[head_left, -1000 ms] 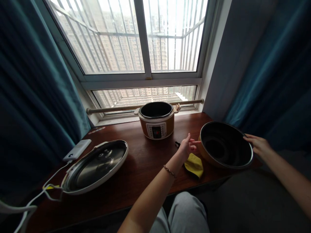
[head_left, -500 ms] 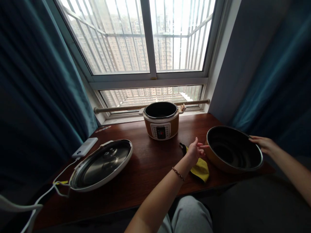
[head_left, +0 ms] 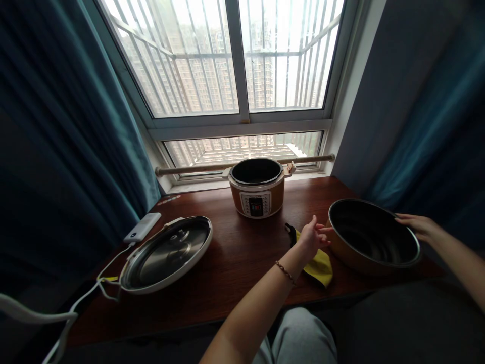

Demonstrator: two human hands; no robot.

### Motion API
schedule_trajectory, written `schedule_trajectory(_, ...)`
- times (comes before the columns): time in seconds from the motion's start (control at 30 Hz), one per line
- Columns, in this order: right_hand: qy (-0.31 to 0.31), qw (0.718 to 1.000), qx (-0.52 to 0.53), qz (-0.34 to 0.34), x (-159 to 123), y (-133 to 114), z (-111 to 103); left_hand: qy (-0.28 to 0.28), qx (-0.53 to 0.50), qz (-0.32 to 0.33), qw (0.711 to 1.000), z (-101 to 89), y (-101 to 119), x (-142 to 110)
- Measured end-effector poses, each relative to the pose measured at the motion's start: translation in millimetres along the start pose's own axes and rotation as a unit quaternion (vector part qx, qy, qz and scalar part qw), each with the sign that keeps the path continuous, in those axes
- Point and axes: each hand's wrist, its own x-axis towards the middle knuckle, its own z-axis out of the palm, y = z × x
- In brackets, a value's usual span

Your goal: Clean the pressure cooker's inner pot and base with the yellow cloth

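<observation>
The cooker [head_left: 257, 194] has a control panel [head_left: 255, 205] on its front, with a dark display showing red and blue marks and rows of small buttons at both sides; a thin line of print runs above the display, but this and the button labels are too small to read, and no brand can be made out. The left hand [head_left: 315, 238] reaches out from the bottom of the view, its thumb pointing up and its fingers stretched toward the near-left wall of the big pot [head_left: 373, 235]; it is open and grips nothing, and the fingertips are at the pot's wall, though whether they press on it cannot be told. The right hand [head_left: 419, 227] comes in from the right edge, palm partly hidden, its fingers closed on the pot's right rim. The pot, dark inside and yellow-brown outside, is at the right end of the brown table [head_left: 231, 268], its mouth facing up; whether its base rests fully on the wood cannot be told. A yellow cloth [head_left: 320, 268] with a black edge lies under and beside the left wrist, near the pot. The cooker stands open at the back by the window, with a dark inside. At the left lies a large lid [head_left: 166, 255] with a pale rim, and just behind it a white power bank [head_left: 142, 227] with a white cable [head_left: 109, 265] plugged in
</observation>
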Motion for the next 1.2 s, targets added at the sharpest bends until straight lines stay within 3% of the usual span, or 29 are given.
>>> schedule_trajectory(0.1, -0.072, 0.991, 0.034, 0.106, 2, -2, 2, -0.002, 0.000, -0.003, 1.000, -1.2, 0, 1)
schedule_trajectory(0.2, -0.089, 0.983, 0.052, 0.152, -1, -5, 3, -0.002, 0.006, -0.006, 1.000, -0.7, 1, 1)
schedule_trajectory(0.33, -0.083, 0.984, 0.043, 0.154, -8, -12, 4, -0.004, 0.028, -0.010, 1.000, 1.3, 5, -1)
schedule_trajectory(0.43, -0.042, 0.992, 0.010, 0.116, -15, -27, 3, -0.002, 0.058, -0.001, 0.998, -3.4, 11, -9)
schedule_trajectory(0.5, 0.009, 0.998, -0.016, 0.066, -30, -45, 3, 0.004, 0.079, 0.014, 0.997, -13.4, 18, -22)
schedule_trajectory(0.57, 0.053, 0.997, -0.047, -0.033, -62, -65, 8, 0.015, 0.096, 0.033, 0.995, -29.2, 24, -42)
schedule_trajectory(0.63, 0.046, 0.959, -0.109, -0.259, -111, -81, 23, 0.035, 0.112, 0.055, 0.992, -49.3, 29, -67)
schedule_trajectory(0.67, 0.000, 0.936, -0.112, -0.335, -140, -84, 34, 0.051, 0.116, 0.063, 0.990, -60.3, 31, -81)
schedule_trajectory(0.73, -0.166, 0.881, -0.128, -0.424, -197, -80, 65, 0.087, 0.109, 0.090, 0.986, -82.8, 30, -113)
schedule_trajectory(0.8, -0.318, 0.820, -0.165, -0.446, -241, -59, 101, 0.141, 0.101, 0.114, 0.978, -105.1, 26, -148)
schedule_trajectory(0.83, -0.333, 0.817, -0.171, -0.438, -255, -44, 118, 0.173, 0.101, 0.122, 0.972, -115.8, 23, -167)
schedule_trajectory(0.93, -0.341, 0.838, -0.150, -0.400, -268, 2, 161, 0.276, 0.095, 0.140, 0.946, -144.8, 12, -225)
schedule_trajectory(1.03, -0.308, 0.880, -0.099, -0.348, -258, 31, 180, 0.341, 0.081, 0.140, 0.926, -165.9, 5, -278)
schedule_trajectory(1.2, -0.232, 0.947, 0.035, -0.219, -253, 25, 184, 0.432, 0.053, 0.144, 0.889, -185.5, -1, -329)
